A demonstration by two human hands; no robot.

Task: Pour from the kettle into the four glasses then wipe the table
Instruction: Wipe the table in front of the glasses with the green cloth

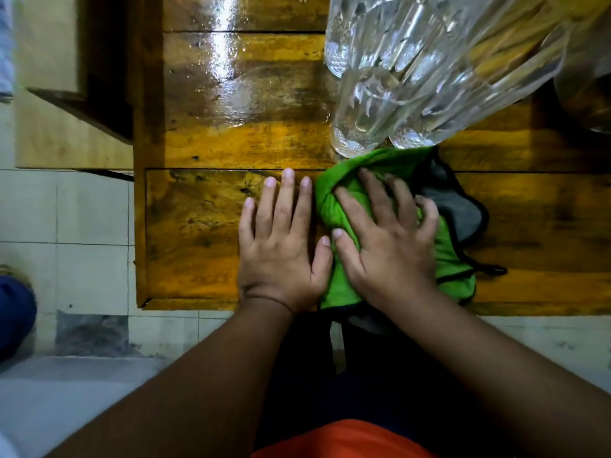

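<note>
Green microfibre cloth (344,206), soft and bunching, lies pressed under the right hand (390,239); left hand (281,246) flat, empty, at nine o'clock; fragile glasses (396,77) at twelve.

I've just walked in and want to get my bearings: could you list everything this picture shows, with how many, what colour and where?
Table: one, glossy brown-yellow wood, fills the middle; its far part shines as if wet.
Glasses: at least two clear faceted ones, upper right, close to the camera; the exact count is hard to tell.
Cloth: one, green with grey side and dark edging, at the near table edge.
Floor: pale tiles, left and below the table.
Wooden furniture: one light piece, upper left.
Left hand: flat on the table, beside the cloth.
Right hand: pressing down on the cloth.
</note>
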